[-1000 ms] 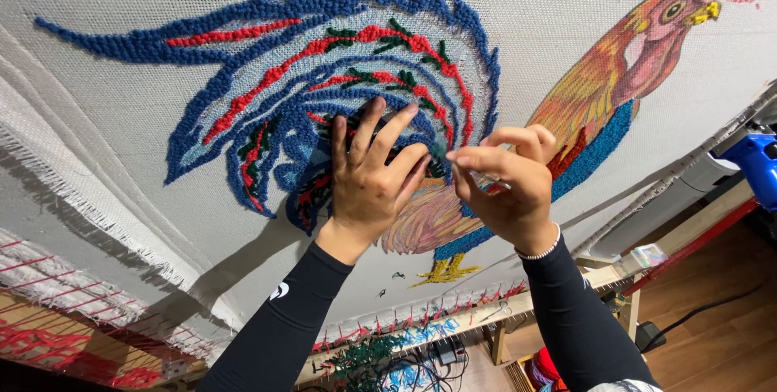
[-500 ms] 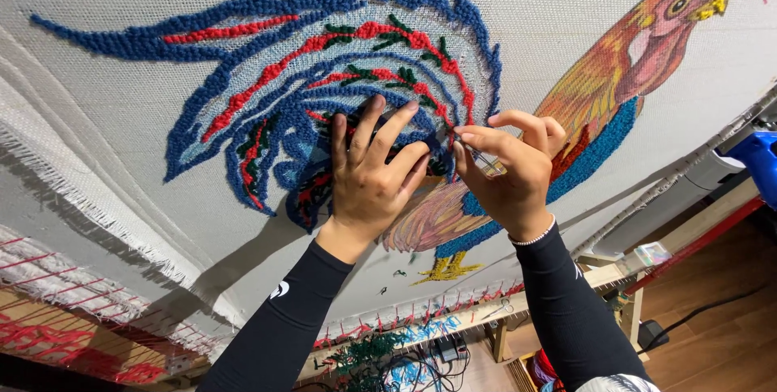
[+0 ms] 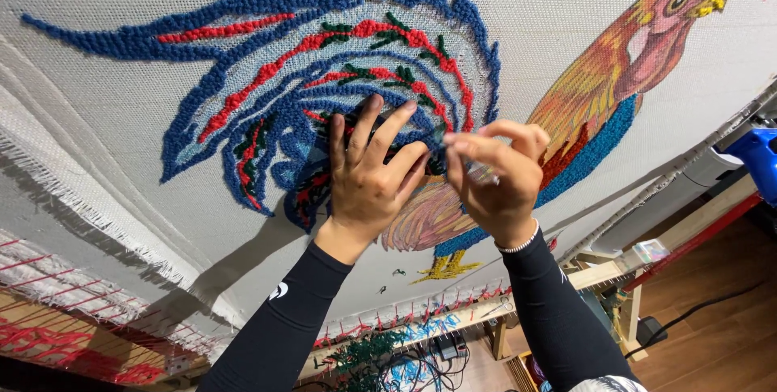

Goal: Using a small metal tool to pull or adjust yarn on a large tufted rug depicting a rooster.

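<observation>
A white tufting cloth (image 3: 121, 4) is stretched in front of me, bearing a rooster picture with a blue, red and green yarn tail (image 3: 340, 60). My left hand (image 3: 368, 177) lies flat on the tail's lower part with its fingers spread, holding nothing. Right beside it, my right hand (image 3: 498, 177) is closed in a pinch around a small thin tool (image 3: 479, 172) that is mostly hidden in the fingers. Those fingertips meet at the cloth, close to my left fingertips. Both arms wear black sleeves.
The rooster's orange body and head (image 3: 647, 44) fill the upper right. A wooden frame bar with red tack strips (image 3: 453, 315) runs below the cloth, with tangled yarn and cables (image 3: 380, 360) under it. A blue object (image 3: 757, 157) sits at the right edge over wooden flooring (image 3: 720, 335).
My right hand has shifted left and closed in on my left fingertips, turning the tool towards the cloth. My left hand has stayed pressed on the tail.
</observation>
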